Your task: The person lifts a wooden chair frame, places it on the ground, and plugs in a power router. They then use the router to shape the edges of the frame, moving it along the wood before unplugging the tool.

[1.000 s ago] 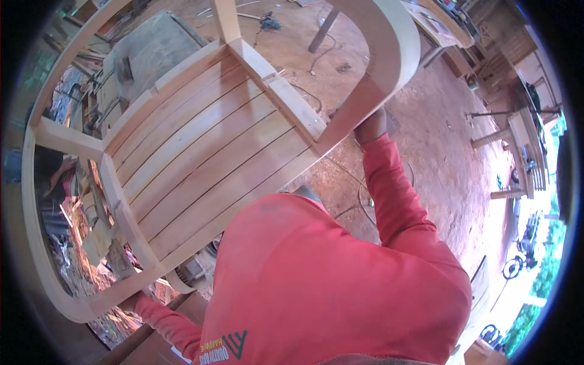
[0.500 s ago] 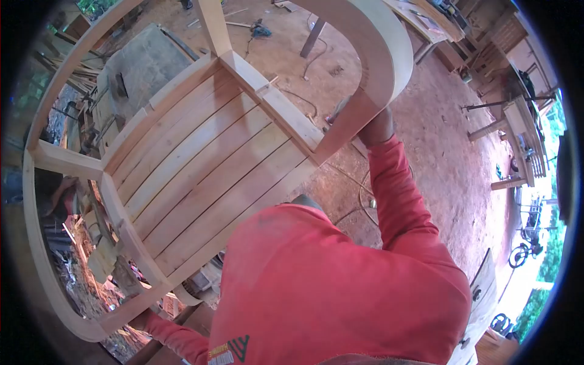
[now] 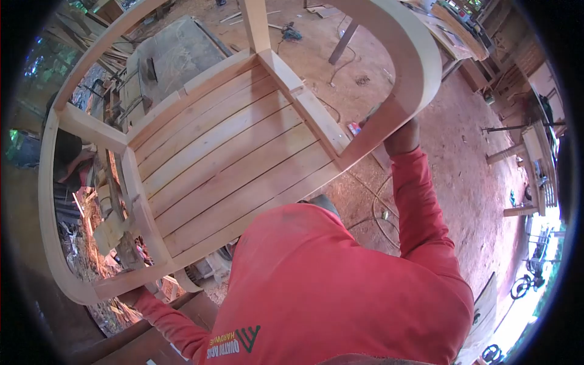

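A pale wooden armchair (image 3: 237, 164) with a slatted seat and a wide curved arm rail fills the left and middle of the view, tilted, in front of my red-sleeved body. At the right end of the curved rail, my right hand (image 3: 403, 137) grips from the outer side, its fingers mostly hidden by the wood. My left hand (image 3: 131, 296) is closed on the rail's lower left end, partly covered by it. A small red and blue item (image 3: 354, 128) shows beside the right-hand end of the rail; I cannot make out what it is.
Behind the chair stands a dusty flat-topped machine (image 3: 176, 52). A power tool (image 3: 292, 33) and a looping cable (image 3: 383, 216) lie on the earth floor. Workbenches (image 3: 453, 45) line the right. Another person's hand (image 3: 79, 161) appears at left, beyond the chair frame.
My view has turned, so chair and background have shifted right together. The chair's lower left end and my left hand appear higher. Both hands keep their hold on the chair.
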A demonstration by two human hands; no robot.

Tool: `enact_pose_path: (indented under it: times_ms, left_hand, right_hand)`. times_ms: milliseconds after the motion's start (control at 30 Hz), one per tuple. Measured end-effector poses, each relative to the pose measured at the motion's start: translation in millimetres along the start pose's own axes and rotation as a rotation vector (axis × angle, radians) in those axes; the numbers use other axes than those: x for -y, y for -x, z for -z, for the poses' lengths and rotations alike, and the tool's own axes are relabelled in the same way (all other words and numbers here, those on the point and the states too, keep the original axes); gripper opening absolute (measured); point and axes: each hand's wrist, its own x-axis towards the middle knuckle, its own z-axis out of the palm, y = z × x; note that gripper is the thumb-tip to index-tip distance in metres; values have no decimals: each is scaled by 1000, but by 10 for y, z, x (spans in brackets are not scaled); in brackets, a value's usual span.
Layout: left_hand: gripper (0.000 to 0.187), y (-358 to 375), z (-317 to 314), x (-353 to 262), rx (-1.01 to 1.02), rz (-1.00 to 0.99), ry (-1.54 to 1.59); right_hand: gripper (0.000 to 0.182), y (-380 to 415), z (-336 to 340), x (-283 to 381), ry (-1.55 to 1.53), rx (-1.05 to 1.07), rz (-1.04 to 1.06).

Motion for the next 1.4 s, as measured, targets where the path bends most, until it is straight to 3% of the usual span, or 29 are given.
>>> enact_pose_path:
  times_ms: [67,200,267,367,467,533,567,667,767,933,1000,1067,1133,1167,1233,1333,1400]
  left_hand:
    - [41,-15,33,-15,29,2,6]
    - [41,-33,-119,-106,142,3,33]
    - [41,4,-220,-154,222,4,42]
    - [41,194,-433,-190,343,1,63]
    - [42,483,-866,-136,498,13,101]
    - [42,695,-1149,-85,604,30,123]
    - [42,824,-1373,-45,667,42,139]
    - [42,1332,-2009,39,841,80,160]
    - [42,1780,-2673,160,1001,121,173]
    - [43,2584,-4042,393,1277,215,165]
    - [43,2909,-4615,546,1393,223,150]
    - [44,3425,-5085,711,1487,89,110]
    - [44,3374,-5797,1098,1388,84,68]
    - [43,3363,-6114,1330,1435,24,-2]
    - [41,3406,-6781,1846,1526,-103,-134]
    - [43,3938,-7707,2601,1626,-445,-301]
    - [45,4441,-8153,3005,1675,-327,-318]
  right_hand:
    - [20,143,-201,277,-231,-63,-121]
    - [39,470,252,211,-274,52,-72]
    - [39,701,450,341,-430,90,-86]
    - [39,1151,870,605,-283,32,3]
    - [35,1535,1488,724,-71,-363,7]
    - [30,1874,1782,883,318,-344,52]
    - [29,2073,2084,954,478,-319,66]
    - [29,2668,2517,1283,516,-351,39]
    - [38,3202,2951,1530,509,-554,46]
    - [52,3978,3494,1928,-144,-707,157]
    - [52,4228,3504,2013,-186,-767,174]
    - [52,4407,3528,2084,-144,-823,192]
    - [52,4582,3515,2118,-19,-885,189]
    - [48,4627,3447,2145,-184,-1046,198]
    - [47,4687,3451,2147,-151,-1125,197]
    - [45,4562,3393,2126,-12,-1225,177]
    - [45,4376,3288,2137,-58,-1279,186]
